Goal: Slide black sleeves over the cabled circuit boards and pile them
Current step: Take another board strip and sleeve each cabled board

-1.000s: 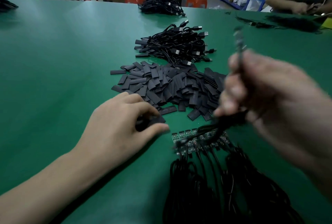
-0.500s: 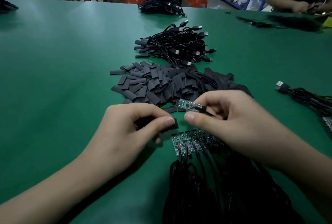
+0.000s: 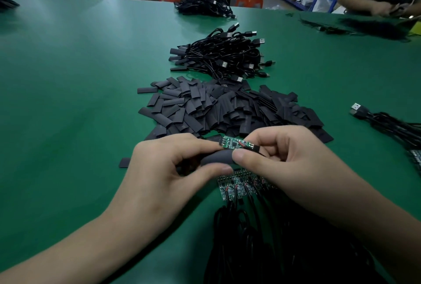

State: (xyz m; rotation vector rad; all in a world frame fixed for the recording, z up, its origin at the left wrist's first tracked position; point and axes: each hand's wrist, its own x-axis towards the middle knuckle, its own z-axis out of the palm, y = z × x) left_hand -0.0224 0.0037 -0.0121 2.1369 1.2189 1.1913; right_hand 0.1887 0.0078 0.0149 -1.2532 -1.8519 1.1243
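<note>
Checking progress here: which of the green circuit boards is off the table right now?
The circuit board pinched by the right hand, next to the black sleeve in the left hand; the other boards lie on the table.

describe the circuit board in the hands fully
The circuit board is a narrow green strip with small dark chips and a black cable at its right end. The right hand pinches that end, holding it about level; its bare left end meets the left hand, just beyond the black sleeve.
</note>
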